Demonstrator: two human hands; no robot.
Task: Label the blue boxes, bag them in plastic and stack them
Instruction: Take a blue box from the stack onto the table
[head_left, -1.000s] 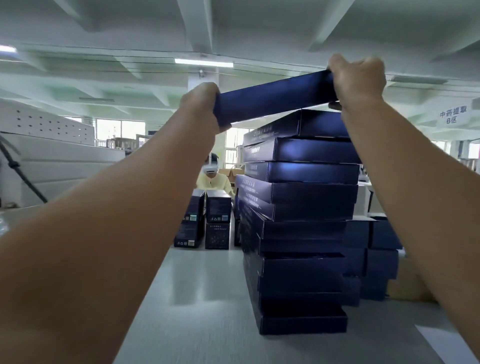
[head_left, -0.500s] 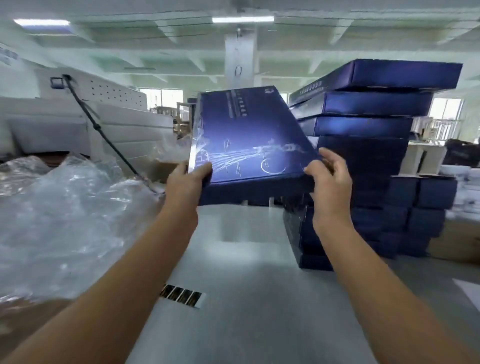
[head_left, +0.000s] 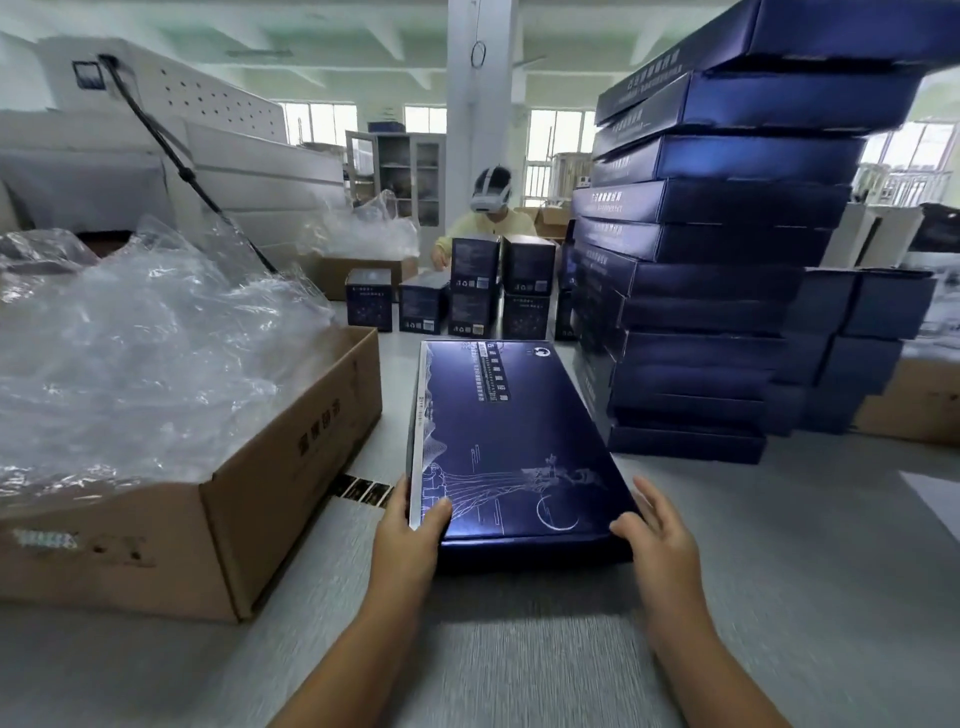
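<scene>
A flat blue box (head_left: 498, 436) with white line art lies lengthwise on the grey table (head_left: 779, 571) in front of me. My left hand (head_left: 410, 535) grips its near left corner, thumb on top. At the near right corner is my right hand (head_left: 655, 530), thumb on the top edge and fingers spread along the side. A tall stack of the same blue boxes (head_left: 717, 249) stands to the right. A strip of dark labels (head_left: 363, 489) lies on the table left of the box. Clear plastic bags (head_left: 135, 358) fill a cardboard carton (head_left: 270, 493) on the left.
Small dark boxes (head_left: 467, 291) stand at the far end of the table, where another person (head_left: 493, 208) with a headset sits. More blue boxes (head_left: 857, 343) and a brown carton (head_left: 914, 400) lie behind the tall stack. White panels (head_left: 234, 171) lean at the back left.
I lifted the box off the top of the tall stack, brought it down and laid it flat on the table. My right fingers have loosened along its side.
</scene>
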